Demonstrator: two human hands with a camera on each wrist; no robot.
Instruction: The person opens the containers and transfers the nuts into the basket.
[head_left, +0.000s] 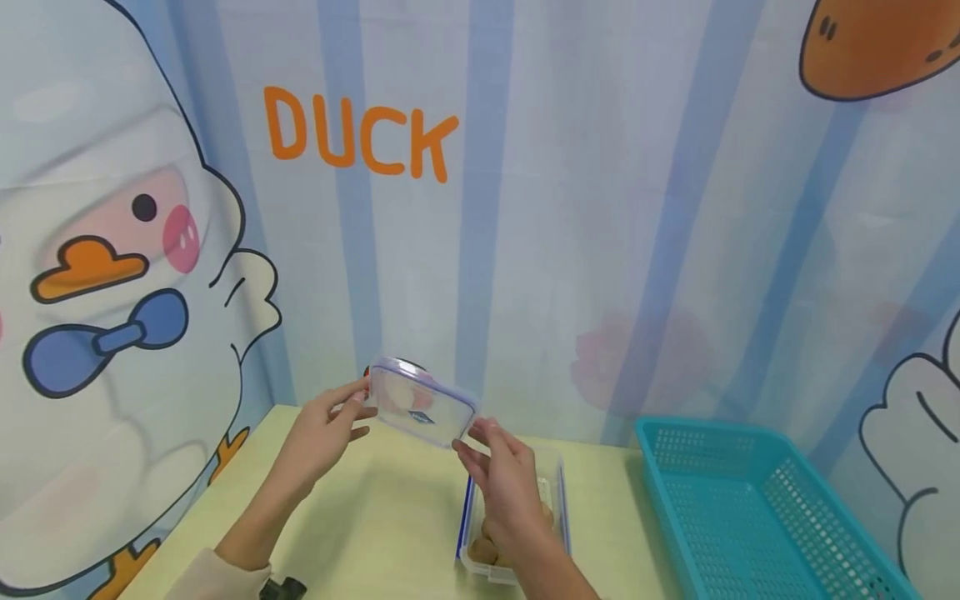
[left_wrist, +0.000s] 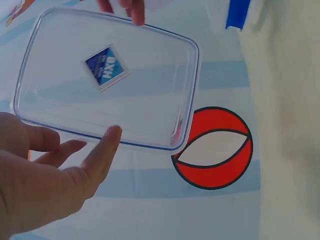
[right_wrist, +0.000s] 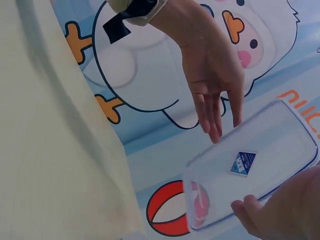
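Note:
Both hands hold up a clear plastic food container (head_left: 420,408) with a faint bluish rim, tilted above the table. A small blue diamond-shaped label (left_wrist: 106,67) shows on it. My left hand (head_left: 318,433) pinches its left end, thumb and fingers at the edge. At the opposite end, my right hand (head_left: 506,483) grips the lower corner with its fingertips. Below the right hand stands another clear container (head_left: 564,508) with blue side edges, partly covered by that hand and forearm. Several round brown items (head_left: 483,550) lie inside it.
A turquoise perforated basket (head_left: 678,508) stands at the right of the pale yellow table (head_left: 352,533). Behind the table hangs a blue-striped cloth (head_left: 547,208) printed with cartoon ducks. A black strap (right_wrist: 127,22) is on the left wrist.

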